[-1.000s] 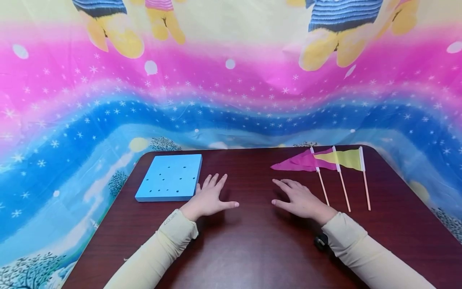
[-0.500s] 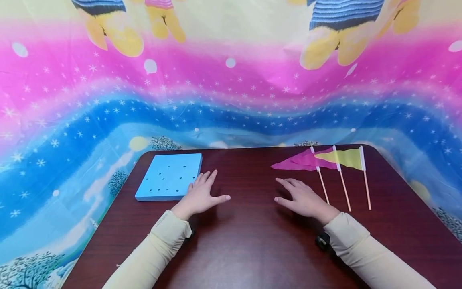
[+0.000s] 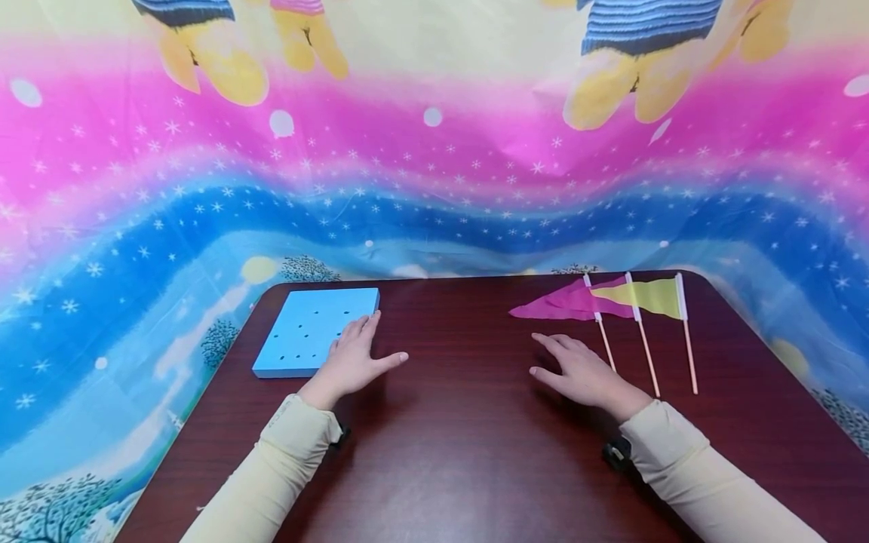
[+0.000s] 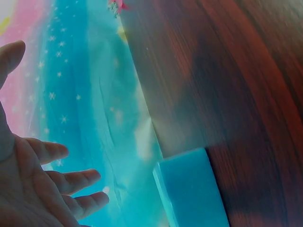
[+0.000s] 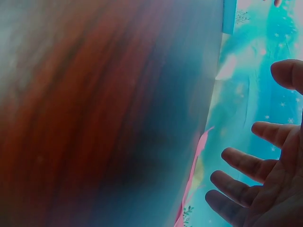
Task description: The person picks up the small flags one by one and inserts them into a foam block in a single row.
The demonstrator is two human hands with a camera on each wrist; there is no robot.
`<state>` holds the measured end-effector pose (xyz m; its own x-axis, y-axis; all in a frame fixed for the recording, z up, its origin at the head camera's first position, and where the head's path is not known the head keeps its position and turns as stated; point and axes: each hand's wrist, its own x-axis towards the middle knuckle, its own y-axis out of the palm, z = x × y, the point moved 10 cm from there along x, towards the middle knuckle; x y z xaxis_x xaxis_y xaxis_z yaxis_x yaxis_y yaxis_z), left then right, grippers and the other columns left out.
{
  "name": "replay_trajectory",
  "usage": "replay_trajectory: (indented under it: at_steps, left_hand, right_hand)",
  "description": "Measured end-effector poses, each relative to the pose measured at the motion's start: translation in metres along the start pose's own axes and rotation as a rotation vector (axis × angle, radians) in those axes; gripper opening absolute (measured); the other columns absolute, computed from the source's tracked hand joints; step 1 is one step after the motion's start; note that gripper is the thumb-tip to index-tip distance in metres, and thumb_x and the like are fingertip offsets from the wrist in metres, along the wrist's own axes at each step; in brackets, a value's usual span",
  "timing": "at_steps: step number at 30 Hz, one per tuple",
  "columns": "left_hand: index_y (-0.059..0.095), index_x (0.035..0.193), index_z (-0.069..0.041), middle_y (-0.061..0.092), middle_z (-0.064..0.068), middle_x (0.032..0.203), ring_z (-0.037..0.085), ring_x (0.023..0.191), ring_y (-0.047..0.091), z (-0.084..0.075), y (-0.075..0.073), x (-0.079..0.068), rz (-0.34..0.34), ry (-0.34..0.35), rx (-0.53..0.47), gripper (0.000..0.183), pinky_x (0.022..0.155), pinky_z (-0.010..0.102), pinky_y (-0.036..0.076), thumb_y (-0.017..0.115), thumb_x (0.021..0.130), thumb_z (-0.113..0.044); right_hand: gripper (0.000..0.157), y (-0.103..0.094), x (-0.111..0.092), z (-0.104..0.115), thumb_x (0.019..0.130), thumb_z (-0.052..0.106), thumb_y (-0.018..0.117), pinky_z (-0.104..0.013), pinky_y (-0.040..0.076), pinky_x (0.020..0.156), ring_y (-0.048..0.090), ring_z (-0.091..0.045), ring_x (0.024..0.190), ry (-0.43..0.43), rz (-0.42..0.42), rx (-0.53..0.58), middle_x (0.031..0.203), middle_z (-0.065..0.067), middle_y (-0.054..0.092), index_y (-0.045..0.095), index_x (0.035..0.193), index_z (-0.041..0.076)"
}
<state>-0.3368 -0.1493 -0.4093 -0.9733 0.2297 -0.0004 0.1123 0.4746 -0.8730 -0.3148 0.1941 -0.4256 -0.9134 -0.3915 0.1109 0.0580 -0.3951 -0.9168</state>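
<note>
A light blue square board [image 3: 299, 332] with several small holes lies at the table's left. My left hand [image 3: 349, 362] hovers over its near right corner with fingers spread, hiding some holes; in the left wrist view the palm and fingers [image 4: 78, 180] show apart from the board [image 4: 191, 189]. Three pennant flags on wooden sticks lie at the right: two magenta, one magenta flag [image 3: 560, 304] overlapping the other, and a yellow flag [image 3: 658, 299]. My right hand [image 3: 577, 369] holds nothing; its fingers are extended just left of the nearest stick, whose lower end it hides.
The dark red-brown wooden table [image 3: 462, 422] has rounded far corners. Right behind it hangs a colourful printed cloth [image 3: 434, 188]. A dark band-like device [image 3: 618, 454] sits at the right wrist, below the beige sleeve cuff.
My left hand has moved left, from beside the board to over its right part. My right hand has shifted slightly right, closer to the flag sticks. Board and flags stay put.
</note>
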Motion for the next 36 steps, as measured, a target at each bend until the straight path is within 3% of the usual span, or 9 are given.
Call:
replay_trajectory:
  at_steps: [9,19,36]
  left_hand:
    - [0.017,0.165,-0.004,0.022,0.027,0.165,0.048,0.151,0.017,0.017,-0.014,-0.003,-0.038,-0.023,-0.05,0.101,0.115,0.072,0.017,0.066,0.095,-0.057]
    - [0.015,0.164,0.0,0.021,0.03,0.165,0.05,0.151,0.014,0.04,-0.04,-0.008,-0.093,-0.057,-0.056,0.098,0.115,0.073,0.017,0.064,0.098,-0.053]
    - [0.003,0.165,-0.001,0.008,0.032,0.167,0.052,0.152,0.008,0.085,-0.054,-0.022,-0.12,-0.184,-0.175,0.102,0.115,0.071,0.019,0.06,0.101,-0.055]
  right_hand:
    - [0.064,-0.006,-0.003,-0.008,0.1,0.035,0.067,-0.065,0.039,0.107,0.049,-0.05,0.13,0.002,-0.03,0.007,0.141,-0.029,0.054,0.05,0.15,-0.001]
    - [0.057,-0.011,-0.007,-0.021,0.099,0.026,0.067,-0.065,0.042,0.105,0.05,-0.048,0.129,0.041,-0.035,0.012,0.139,-0.031,0.054,0.054,0.145,-0.004]
    - [0.057,-0.026,-0.015,-0.052,0.1,0.022,0.067,-0.067,0.04,0.104,0.05,-0.052,0.127,0.13,-0.067,0.038,0.137,-0.036,0.055,0.051,0.144,-0.01]
